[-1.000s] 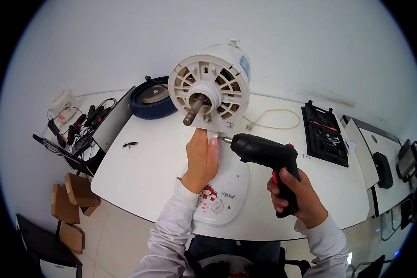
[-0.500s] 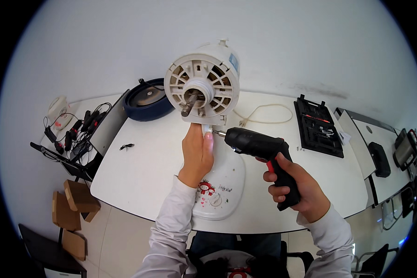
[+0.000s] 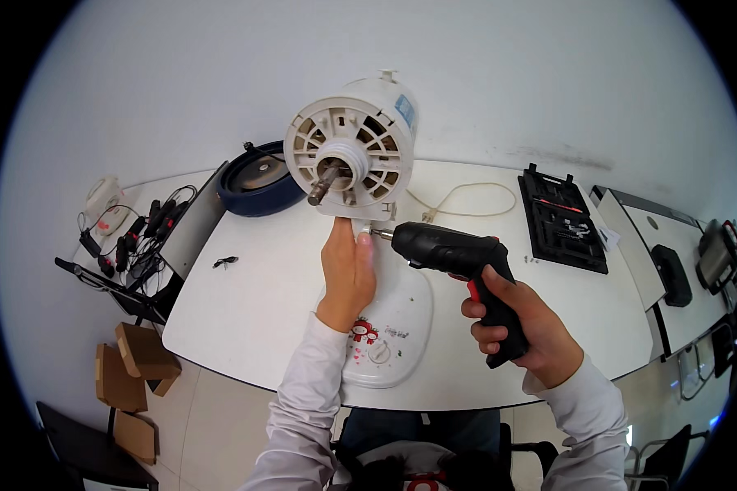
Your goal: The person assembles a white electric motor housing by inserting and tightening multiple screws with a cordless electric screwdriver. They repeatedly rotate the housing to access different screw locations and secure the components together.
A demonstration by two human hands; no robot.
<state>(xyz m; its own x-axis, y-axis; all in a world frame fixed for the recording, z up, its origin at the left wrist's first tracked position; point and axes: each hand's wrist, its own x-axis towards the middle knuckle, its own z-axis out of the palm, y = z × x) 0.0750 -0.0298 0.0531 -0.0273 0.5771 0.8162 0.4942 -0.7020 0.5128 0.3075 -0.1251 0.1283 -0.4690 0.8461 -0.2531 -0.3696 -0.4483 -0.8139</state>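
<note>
A white electric fan with its blades and grille off stands at the middle of the table. Its motor housing (image 3: 389, 102), with the bare metal shaft sticking out, sits on a neck above the white base (image 3: 397, 360). My left hand (image 3: 349, 274) is wrapped round the neck, just under the housing. In my right hand (image 3: 532, 327) is a black cordless screwdriver (image 3: 450, 248), gripped by its handle with the index finger near the red trigger. Its bit points left and meets the side of the neck beside my left thumb; the exact contact is too small to make out.
Behind the fan lie a dark blue round pan-like thing (image 3: 262, 184) and the cream plug cord (image 3: 475, 186). An open black tool case (image 3: 561, 221) rests at the right, with small screws (image 3: 531, 259) near it. A short black cable (image 3: 225, 262) is at the left.
The fan's housing has shifted and turned slightly to the left. My right hand has brought the screwdriver a little left and up, keeping its bit at the neck.
</note>
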